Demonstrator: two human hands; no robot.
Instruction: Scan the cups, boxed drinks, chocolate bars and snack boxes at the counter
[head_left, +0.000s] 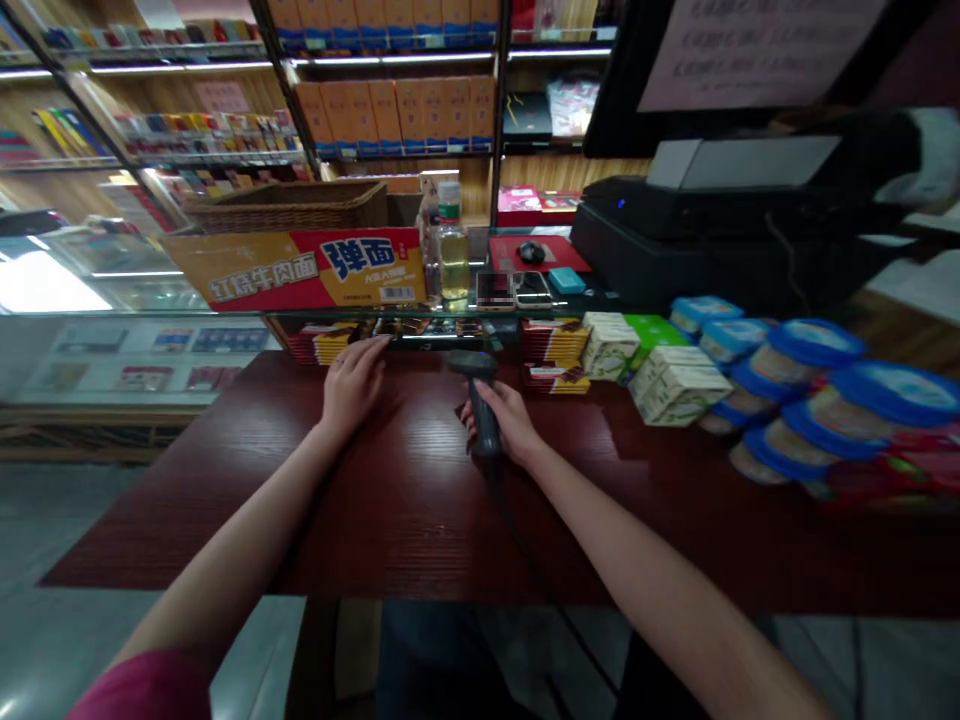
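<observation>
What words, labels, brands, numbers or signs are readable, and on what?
"红烧牛肉面": red-and-yellow cardboard box
"弹面": same box
Too blurred or small to read: the box's finer print, white paper sheet, white-and-green cartons, orange shelf boxes.

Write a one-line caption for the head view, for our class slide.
At a dark counter, the right hand holds a corded scanner, the left hand beside red-and-yellow packets.

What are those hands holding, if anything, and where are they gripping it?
The right hand holds a black scanner by its handle. The left hand has its fingers outstretched, and nothing shows in it.
</observation>
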